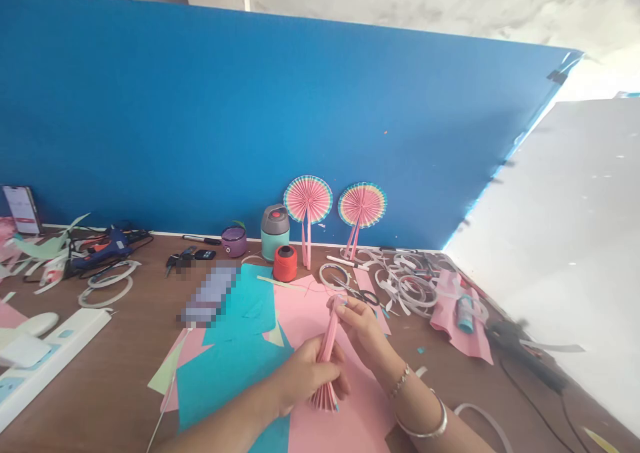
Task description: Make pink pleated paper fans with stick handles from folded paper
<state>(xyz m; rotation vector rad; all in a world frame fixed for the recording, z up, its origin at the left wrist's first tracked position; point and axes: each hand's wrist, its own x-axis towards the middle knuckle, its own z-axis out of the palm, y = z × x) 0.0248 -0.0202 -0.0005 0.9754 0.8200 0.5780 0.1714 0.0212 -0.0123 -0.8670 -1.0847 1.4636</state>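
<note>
one blue board [225, 106] stands behind one brown counter [135, 353]. near middle lies one large pink sheet [353, 399]; far, two round pink fans [308, 199]. over the sheet, one pleated pink paper [327, 346]: left hand [304, 371] fingers clamped round its middle, right hand [365, 327] fingers pinching its far end. far left, one phone [21, 209], its writing unreadable.

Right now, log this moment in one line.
left hand: gripping pleated pink paper | right hand: pinching its far end | beneath: pink sheet, teal sheets
</note>
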